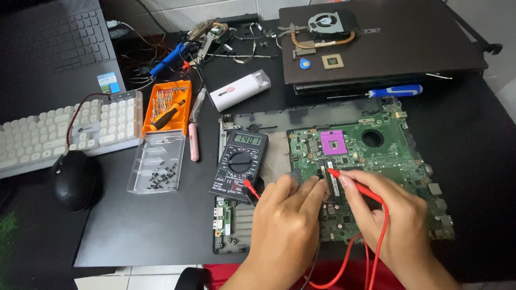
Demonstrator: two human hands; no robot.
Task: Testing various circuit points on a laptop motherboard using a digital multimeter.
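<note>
A green laptop motherboard [376, 153] lies in an open grey laptop base [252, 115] on the black table. My right hand [395, 215] grips a red multimeter probe [352, 182], its tip touching the board near a memory slot. My left hand [287, 225] rests on the board's left edge with fingers curled, seemingly pinching a black probe that is mostly hidden. A black digital multimeter [239, 164] with a lit display lies just left of the board. Red leads [371, 252] loop down toward me.
An orange screwdriver bit set [167, 107] with its clear lid [156, 161] holding screws sits left. A white keyboard [64, 131], black mouse [74, 180], closed laptop [387, 40] with a cooling fan [325, 24] and chip, a blue-handled screwdriver [395, 91], and a white case [239, 88] surround it.
</note>
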